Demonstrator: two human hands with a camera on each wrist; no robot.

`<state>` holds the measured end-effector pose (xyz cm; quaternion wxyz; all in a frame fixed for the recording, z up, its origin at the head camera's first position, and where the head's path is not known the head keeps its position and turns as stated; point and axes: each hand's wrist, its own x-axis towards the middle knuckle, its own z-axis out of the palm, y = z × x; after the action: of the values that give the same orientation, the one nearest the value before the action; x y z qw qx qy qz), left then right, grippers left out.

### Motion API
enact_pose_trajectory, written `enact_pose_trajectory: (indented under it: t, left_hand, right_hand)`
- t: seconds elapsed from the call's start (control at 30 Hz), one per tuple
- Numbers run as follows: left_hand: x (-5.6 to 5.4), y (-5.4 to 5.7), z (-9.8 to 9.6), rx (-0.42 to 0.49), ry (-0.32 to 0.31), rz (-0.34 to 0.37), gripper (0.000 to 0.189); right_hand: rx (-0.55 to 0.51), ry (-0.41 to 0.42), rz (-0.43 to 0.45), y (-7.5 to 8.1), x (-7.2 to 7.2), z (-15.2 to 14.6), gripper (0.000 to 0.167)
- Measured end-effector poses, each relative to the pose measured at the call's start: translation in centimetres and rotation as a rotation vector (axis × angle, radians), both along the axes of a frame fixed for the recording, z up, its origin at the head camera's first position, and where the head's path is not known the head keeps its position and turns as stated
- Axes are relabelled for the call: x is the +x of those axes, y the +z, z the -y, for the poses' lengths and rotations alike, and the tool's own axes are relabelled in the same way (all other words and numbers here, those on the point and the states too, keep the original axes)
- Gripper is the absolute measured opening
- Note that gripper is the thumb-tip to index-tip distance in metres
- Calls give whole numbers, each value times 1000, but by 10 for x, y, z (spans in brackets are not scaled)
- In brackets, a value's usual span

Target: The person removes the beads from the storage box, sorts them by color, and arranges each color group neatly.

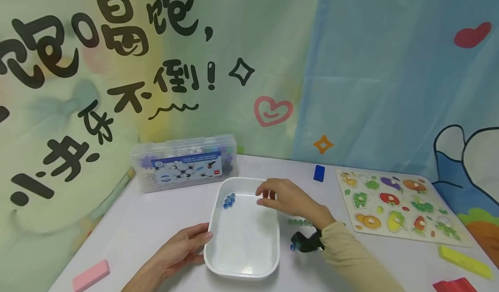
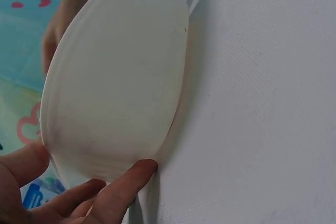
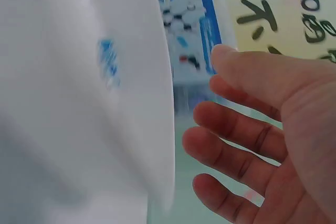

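Observation:
A white rectangular tray [image 1: 244,244] sits on the table, with a small cluster of blue beads [image 1: 229,201] in its far left part. My left hand [image 1: 185,245] grips the tray's left edge. In the left wrist view, its thumb is at the rim of the tray [image 2: 121,77] and its fingers [image 2: 123,190] lie against the side. Over the tray's far right corner hovers my right hand [image 1: 288,195]. Its fingers are loosely bent in the right wrist view, with nothing visible between them. Green beads [image 1: 298,222] lie right of the tray, partly hidden by the right arm.
Behind the tray stands a clear plastic box [image 1: 187,166] of coloured pieces. A vegetable puzzle board [image 1: 405,207] lies at the right, near a blue block [image 1: 319,173] and a yellow block [image 1: 465,261]. A pink block [image 1: 91,276] is at front left. Blue beads [image 1: 293,246] show beside the right wrist.

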<state>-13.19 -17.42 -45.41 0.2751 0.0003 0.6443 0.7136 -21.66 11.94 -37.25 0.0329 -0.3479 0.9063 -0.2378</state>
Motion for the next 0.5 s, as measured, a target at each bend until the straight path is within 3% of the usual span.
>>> enact_pose_trajectory:
  t: [0.13,0.23,0.5]
  left_hand:
    - [-1,-1,0,25,-16,-13,71]
    - [-1,-2,0,49,-26,-20,69]
    - [-1,-2,4,76,-21,-24,69]
  right_hand:
    - [16,49,25,-6,-21,41,21]
    - [41,49,48,-19,-34,62,18]
    - [158,-37,97,-48,-47,89,16]
